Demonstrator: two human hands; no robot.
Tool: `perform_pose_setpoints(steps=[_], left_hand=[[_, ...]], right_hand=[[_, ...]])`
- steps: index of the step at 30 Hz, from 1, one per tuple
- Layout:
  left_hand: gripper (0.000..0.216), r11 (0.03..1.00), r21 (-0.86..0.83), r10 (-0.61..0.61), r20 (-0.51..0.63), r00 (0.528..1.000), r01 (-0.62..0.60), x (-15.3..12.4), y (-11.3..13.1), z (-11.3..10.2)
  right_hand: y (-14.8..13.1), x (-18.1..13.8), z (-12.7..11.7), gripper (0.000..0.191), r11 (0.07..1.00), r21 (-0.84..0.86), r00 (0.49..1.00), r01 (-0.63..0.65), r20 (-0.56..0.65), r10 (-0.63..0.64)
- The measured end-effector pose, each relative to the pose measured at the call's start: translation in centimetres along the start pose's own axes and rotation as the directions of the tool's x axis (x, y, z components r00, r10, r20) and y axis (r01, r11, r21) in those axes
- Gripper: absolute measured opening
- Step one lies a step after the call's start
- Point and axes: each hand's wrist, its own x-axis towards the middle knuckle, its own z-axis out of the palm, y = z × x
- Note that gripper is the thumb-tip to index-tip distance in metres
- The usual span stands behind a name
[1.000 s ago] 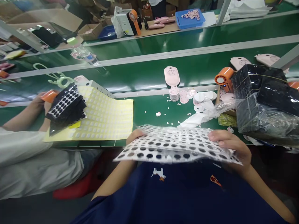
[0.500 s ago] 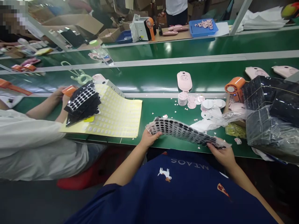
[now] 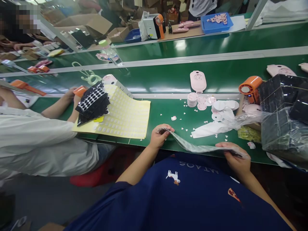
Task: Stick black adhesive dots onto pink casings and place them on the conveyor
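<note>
I hold a thin stack of dotted sticker sheets (image 3: 192, 147) edge-on over the near edge of the green bench. My left hand (image 3: 160, 136) pinches its left end and my right hand (image 3: 234, 157) grips its right end. The sheets sag between my hands, so their black dots barely show. Just beyond lie white backing paper (image 3: 211, 128), small white scraps and a tiny cat-face sticker (image 3: 173, 118).
A co-worker on the left holds an orange part (image 3: 80, 90) and black dotted sheets (image 3: 92, 102) over a yellow sticker sheet (image 3: 125, 117). Pink discs (image 3: 192, 99), a pink casing (image 3: 198, 81), an orange fan (image 3: 250, 87) and wrapped black bundles (image 3: 284, 109) lie around.
I have lowered the dotted sheets from in front of my chest to the bench edge and tipped them nearly flat. My view has shifted slightly left.
</note>
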Motion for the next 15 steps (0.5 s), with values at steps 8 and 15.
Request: perform_pose_setpoints(steps=[8, 15], left_hand=[[0.063, 0.950, 0.239, -0.202, -0.013, 0.979, 0.199, -0.2, -0.1, -1.3], [0.054, 0.936, 0.250, -0.230, -0.097, 0.968, 0.247, -0.7, -0.7, -1.3]], right_hand=[[1.5, 0.1, -0.3, 0.037, 0.977, 0.005, 0.972, -0.213, -0.097, 0.213], [1.3, 0.0, -0.5, 0.029, 0.950, -0.085, 0.937, -0.300, -0.210, 0.277]])
